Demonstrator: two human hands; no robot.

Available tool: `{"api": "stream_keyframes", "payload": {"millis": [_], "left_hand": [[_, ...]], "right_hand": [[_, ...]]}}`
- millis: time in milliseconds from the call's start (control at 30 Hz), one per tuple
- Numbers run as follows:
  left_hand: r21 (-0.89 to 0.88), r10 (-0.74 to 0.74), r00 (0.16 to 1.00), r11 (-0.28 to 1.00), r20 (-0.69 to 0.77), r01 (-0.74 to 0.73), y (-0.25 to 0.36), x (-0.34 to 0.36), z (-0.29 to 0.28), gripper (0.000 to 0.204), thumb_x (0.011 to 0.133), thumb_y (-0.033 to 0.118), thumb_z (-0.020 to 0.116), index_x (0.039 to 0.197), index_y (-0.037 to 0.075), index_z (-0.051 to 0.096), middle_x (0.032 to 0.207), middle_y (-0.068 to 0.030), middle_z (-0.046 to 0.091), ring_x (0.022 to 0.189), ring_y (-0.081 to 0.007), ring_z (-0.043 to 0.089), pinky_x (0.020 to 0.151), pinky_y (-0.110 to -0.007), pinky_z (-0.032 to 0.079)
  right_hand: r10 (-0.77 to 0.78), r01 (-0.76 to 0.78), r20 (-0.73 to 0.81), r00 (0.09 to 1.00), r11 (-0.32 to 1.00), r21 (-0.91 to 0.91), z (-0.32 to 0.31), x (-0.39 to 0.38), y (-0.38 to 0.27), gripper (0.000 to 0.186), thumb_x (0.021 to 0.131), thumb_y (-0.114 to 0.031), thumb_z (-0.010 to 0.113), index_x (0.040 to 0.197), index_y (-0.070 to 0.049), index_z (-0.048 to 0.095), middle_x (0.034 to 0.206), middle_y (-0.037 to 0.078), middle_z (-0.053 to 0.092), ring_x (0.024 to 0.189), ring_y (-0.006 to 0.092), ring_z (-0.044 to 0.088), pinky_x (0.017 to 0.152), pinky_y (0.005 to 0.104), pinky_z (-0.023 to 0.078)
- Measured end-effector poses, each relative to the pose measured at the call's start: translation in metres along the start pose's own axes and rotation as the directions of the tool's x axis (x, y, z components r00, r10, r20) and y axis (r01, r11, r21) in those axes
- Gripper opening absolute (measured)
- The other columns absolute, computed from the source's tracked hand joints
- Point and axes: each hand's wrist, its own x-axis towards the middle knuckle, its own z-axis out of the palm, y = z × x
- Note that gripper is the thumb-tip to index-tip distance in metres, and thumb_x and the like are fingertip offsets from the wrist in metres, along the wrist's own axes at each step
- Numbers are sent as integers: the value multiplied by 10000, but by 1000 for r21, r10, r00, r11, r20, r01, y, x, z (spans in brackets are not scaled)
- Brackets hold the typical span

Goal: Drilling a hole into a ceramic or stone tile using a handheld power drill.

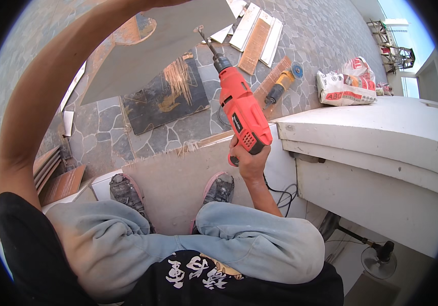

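My right hand [252, 162] is wrapped around the rear grip of a red power drill [244, 107]. The drill points up and away, and the bit [206, 41] in its black chuck ends in front of a large grey panel [163, 64]. Whether the bit touches the panel I cannot tell. My left arm [45, 81] arches up and over along the left side; its hand lies beyond the top edge of the picture. A curved, wood-coloured cut edge [145, 31] shows at the panel's upper left. From the drill's grip a black cord [287, 196] trails down.
A yellow angle grinder [281, 86] with a blue disc lies right of the drill. Filled sacks [346, 89] stand beside a white ledge [372, 127]. A dark board [178, 102], wood strips [257, 38] and stacked offcuts [63, 183] lie on stone paving. A fan-like round fixture [379, 262] sits lower right.
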Motion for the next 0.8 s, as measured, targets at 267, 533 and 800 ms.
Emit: {"api": "stream_keyframes", "payload": {"millis": [267, 533, 800], "left_hand": [[-46, 3, 1000, 999, 31, -1, -1, 2, 4, 262, 773, 23, 684, 1027, 45, 742, 1022, -161, 736, 1031, -267, 669, 951, -370, 504], [9, -23, 1000, 1000, 13, 23, -3, 1, -1, 260, 784, 24, 684, 1037, 50, 741, 1002, -180, 729, 1005, -270, 671, 924, -371, 509], [-2, -92, 996, 996, -16, 92, -2, 0, -3, 263, 779, 14, 675, 1032, 54, 737, 983, -162, 718, 982, -244, 664, 884, -363, 516]], "right_hand": [[-146, 142, -32, 989, 984, -109, -3, -1, 9, 113, 680, 79, 612, 769, 9, 617, 687, 26, 614, 580, 109, 566, 541, 260, 451], [-147, 143, -24, 989, 984, -103, -2, -1, 9, 91, 698, 73, 624, 760, 6, 619, 680, 25, 615, 560, 98, 566, 519, 254, 439], [-80, 80, 4, 997, 982, -171, -13, -3, 20, 286, 707, 38, 656, 992, 37, 635, 813, 39, 654, 709, 113, 598, 671, 256, 482]]}}
